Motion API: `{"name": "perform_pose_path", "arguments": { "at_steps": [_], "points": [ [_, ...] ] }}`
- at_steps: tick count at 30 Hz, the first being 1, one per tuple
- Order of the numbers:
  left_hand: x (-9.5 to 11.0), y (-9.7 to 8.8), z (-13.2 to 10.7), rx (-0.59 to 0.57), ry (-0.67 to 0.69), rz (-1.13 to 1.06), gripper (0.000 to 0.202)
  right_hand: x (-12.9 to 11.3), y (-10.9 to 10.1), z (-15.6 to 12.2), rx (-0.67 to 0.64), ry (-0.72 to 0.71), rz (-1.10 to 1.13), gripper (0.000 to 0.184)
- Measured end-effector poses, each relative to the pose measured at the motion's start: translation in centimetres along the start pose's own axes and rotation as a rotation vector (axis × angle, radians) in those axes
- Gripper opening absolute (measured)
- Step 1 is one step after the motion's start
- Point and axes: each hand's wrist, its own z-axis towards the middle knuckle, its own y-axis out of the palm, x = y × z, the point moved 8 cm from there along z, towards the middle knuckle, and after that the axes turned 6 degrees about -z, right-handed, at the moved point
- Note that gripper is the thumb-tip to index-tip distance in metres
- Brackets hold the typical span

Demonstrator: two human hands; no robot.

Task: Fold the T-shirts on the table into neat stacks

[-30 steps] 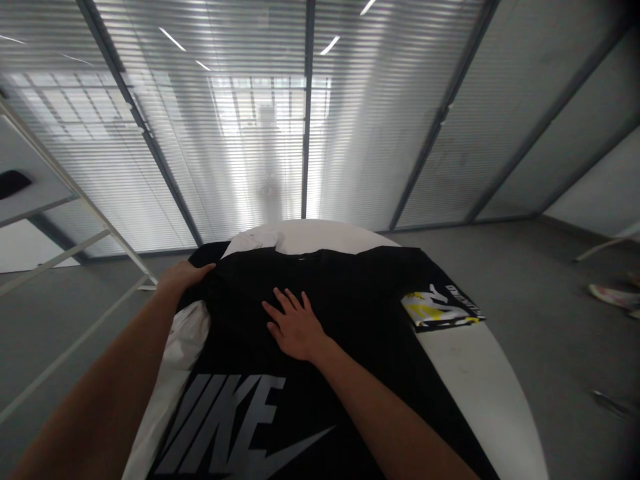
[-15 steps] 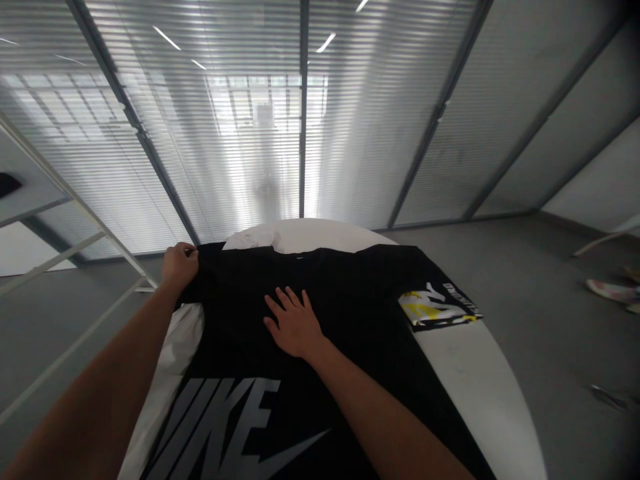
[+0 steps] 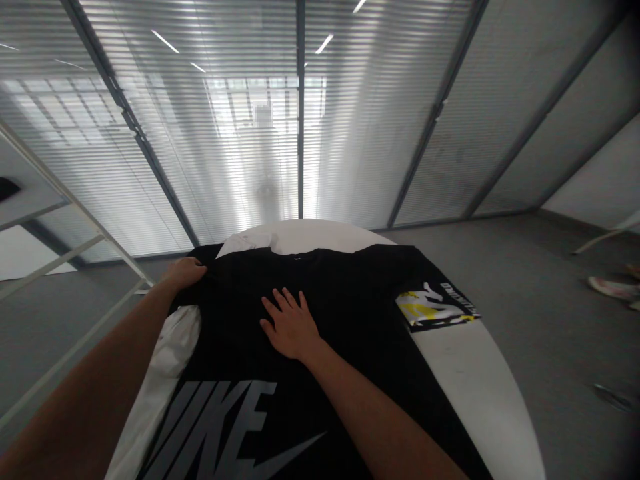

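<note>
A black Nike T-shirt (image 3: pixel 320 300) lies spread on a round white table (image 3: pixel 475 380), with a large grey logo on its front. My left hand (image 3: pixel 184 273) rests at the shirt's left shoulder edge, fingers together and extended. My right hand (image 3: pixel 289 325) lies flat on the middle of the shirt, fingers spread. A yellow-and-white printed sleeve (image 3: pixel 436 307) sits at the right side. White cloth (image 3: pixel 165 353) shows beneath the shirt's left edge, and a white piece (image 3: pixel 245 243) shows past the collar.
A white metal shelf frame (image 3: pixel 65 247) stands to the left of the table. Grey carpet surrounds the table. Glass partitions with blinds (image 3: pixel 240 133) stand beyond it. A pale shoe (image 3: pixel 613 288) shows on the floor at the right.
My left hand has gone from gripping the shirt's shoulder corner to lying flatter on the shoulder. My right hand has stayed on the shirt, and the view has shifted slightly.
</note>
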Motion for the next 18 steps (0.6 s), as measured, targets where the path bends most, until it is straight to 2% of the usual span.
{"name": "perform_pose_path", "arguments": {
  "at_steps": [3,6,8,11,13,15,18],
  "points": [
    [-0.2,0.6,0.2,-0.170,0.004,0.044,0.026,0.0,0.0,0.0,-0.002,-0.001,0.002,0.057],
    [0.0,0.0,0.4,-0.218,0.049,0.053,0.023,0.0,0.0,0.0,0.002,0.000,0.001,0.057],
    [0.6,-1.0,0.5,-0.168,0.102,0.066,0.029,0.0,0.0,-0.1,0.008,0.001,0.001,0.057],
    [1.8,-3.4,0.3,0.053,0.160,0.093,0.042,0.0,0.0,0.0,0.016,-0.002,0.005,0.056],
    [2.1,-4.3,-0.3,0.179,0.134,0.116,0.050,0.1,0.1,0.0,0.018,-0.001,0.010,0.056],
    [1.6,-4.2,-0.8,0.214,0.049,0.150,0.057,0.1,0.0,0.0,0.023,0.000,0.014,0.056],
    [-0.3,-3.1,-1.8,0.144,-0.138,0.155,0.068,0.1,-0.1,0.0,0.022,0.002,0.022,0.055]
  ]
}}
